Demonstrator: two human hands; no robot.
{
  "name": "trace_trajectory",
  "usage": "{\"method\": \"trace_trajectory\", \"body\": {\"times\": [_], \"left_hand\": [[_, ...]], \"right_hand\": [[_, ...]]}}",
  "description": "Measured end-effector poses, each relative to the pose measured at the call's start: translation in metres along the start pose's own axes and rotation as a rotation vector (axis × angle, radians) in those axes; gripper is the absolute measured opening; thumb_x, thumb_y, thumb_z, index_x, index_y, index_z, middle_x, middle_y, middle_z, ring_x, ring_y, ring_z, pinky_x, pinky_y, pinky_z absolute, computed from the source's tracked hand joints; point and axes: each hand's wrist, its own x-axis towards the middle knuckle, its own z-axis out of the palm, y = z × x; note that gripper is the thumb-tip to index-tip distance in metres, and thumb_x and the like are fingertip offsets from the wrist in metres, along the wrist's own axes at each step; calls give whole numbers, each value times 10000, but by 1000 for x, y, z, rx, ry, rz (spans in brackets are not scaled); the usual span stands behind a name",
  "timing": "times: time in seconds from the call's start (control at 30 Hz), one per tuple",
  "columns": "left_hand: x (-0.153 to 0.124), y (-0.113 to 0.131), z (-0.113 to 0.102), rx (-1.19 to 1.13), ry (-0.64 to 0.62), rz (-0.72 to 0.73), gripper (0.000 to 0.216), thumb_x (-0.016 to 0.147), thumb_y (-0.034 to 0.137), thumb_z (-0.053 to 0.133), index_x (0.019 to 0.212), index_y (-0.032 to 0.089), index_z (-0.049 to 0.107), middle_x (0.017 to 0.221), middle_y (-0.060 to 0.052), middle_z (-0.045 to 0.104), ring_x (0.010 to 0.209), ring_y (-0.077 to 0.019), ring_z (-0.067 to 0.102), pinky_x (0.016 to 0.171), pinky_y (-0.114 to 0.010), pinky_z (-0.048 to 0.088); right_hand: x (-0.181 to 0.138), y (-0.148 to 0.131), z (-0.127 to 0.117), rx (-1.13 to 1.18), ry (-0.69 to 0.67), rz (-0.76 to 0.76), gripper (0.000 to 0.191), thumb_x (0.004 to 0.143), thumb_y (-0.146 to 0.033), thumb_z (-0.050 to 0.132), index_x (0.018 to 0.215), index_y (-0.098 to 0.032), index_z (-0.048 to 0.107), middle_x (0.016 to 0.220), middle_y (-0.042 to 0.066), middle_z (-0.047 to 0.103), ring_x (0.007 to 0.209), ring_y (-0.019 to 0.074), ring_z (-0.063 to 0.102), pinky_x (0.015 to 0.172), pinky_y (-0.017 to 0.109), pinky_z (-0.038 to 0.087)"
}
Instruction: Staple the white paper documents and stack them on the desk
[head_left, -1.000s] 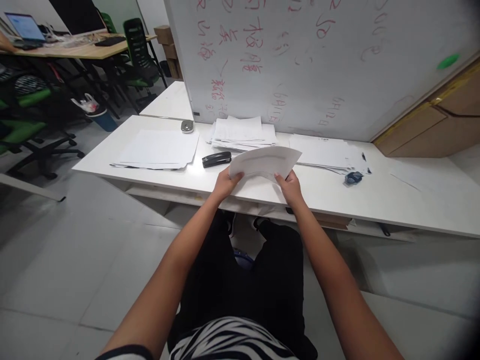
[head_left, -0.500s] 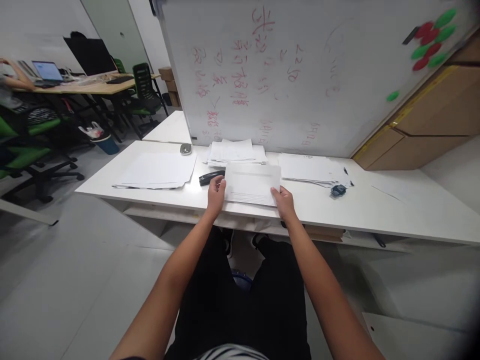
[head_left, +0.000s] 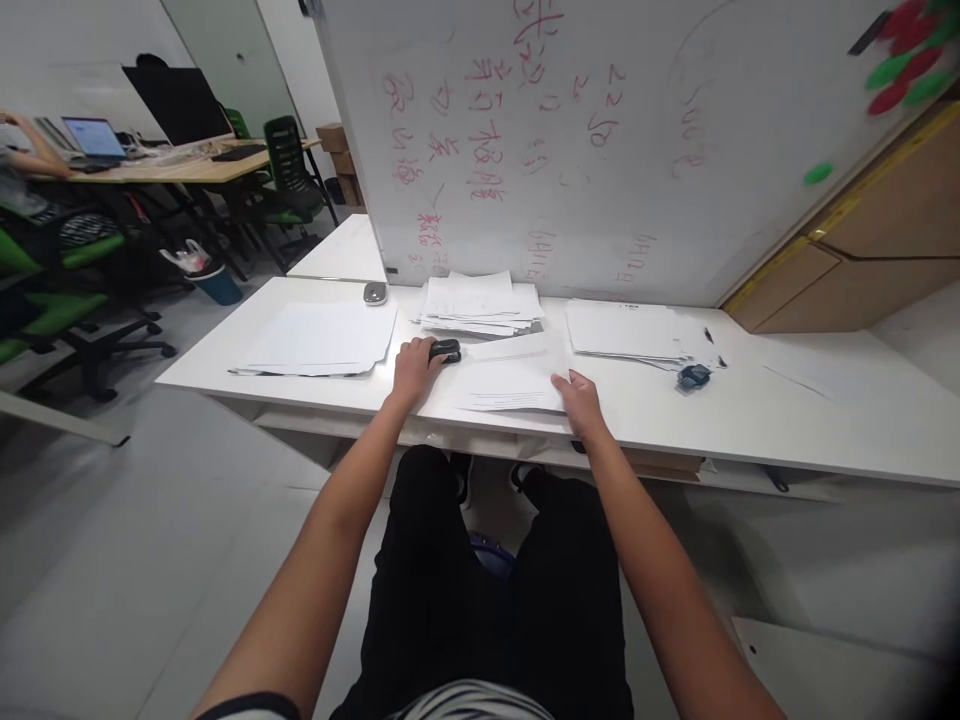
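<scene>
My left hand (head_left: 414, 370) is closed over a black stapler (head_left: 445, 350) lying on the white desk. The stapler's front end sticks out past my fingers, and the rest is hidden under them. Between thumb and fingers, my right hand (head_left: 581, 402) pinches the right edge of a few printed sheets of paper (head_left: 506, 375). Their left side is free of my left hand, close beside the stapler. Behind these sheets is an uneven stack of papers (head_left: 476, 300).
The white desk (head_left: 750, 420) also bears paper piles at left (head_left: 322, 335) and right (head_left: 630, 330), a small dark blue object (head_left: 693, 376) and a grey rounded device (head_left: 375, 293). A whiteboard (head_left: 480, 230) stands behind; cardboard boxes (head_left: 862, 240) are at right. A person's arm (head_left: 37, 150) shows far left.
My left hand has let go of the sheets' left edge, moved left and closed on the stapler. My right hand keeps the sheets, which now sit lower. The view has shifted slightly.
</scene>
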Motion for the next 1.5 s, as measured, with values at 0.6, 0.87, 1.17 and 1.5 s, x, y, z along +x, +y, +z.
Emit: {"method": "trace_trajectory", "body": {"times": [0.6, 0.87, 1.17, 1.5], "left_hand": [[-1, -3, -10, -142, -80, 89, 460, 872, 468, 536, 1258, 226, 595, 1217, -128, 621, 1142, -339, 515, 1026, -501, 360], [50, 8, -48, -199, -152, -23, 468, 871, 587, 497, 811, 161, 684, 873, -106, 707, 974, -278, 603, 997, -481, 346], [70, 17, 7, -151, -140, -265, 297, 864, 402, 527, 730, 157, 627, 820, -126, 656, 1049, -302, 587, 891, -417, 405], [89, 21, 12, -131, -422, -200, 227, 876, 359, 547, 830, 147, 613, 819, -125, 615, 1046, -325, 582, 906, -454, 431]], "right_hand": [[-3, -4, 3, -9, -132, -14, 467, 715, -559, 714, 994, -184, 703, 941, 66, 757, 1005, 275, 659, 920, 425, 507], [-9, -12, 5, -74, -154, -45, 457, 768, -548, 671, 1036, -178, 691, 1095, 102, 738, 1073, 280, 648, 972, 427, 482], [-9, -4, 1, -199, -79, -65, 404, 806, -541, 649, 988, -183, 694, 968, 64, 743, 951, 259, 666, 926, 432, 516], [-12, -8, 2, -234, -102, -89, 375, 873, -522, 608, 1072, -215, 688, 1003, 42, 739, 970, 246, 677, 904, 439, 536]]}}
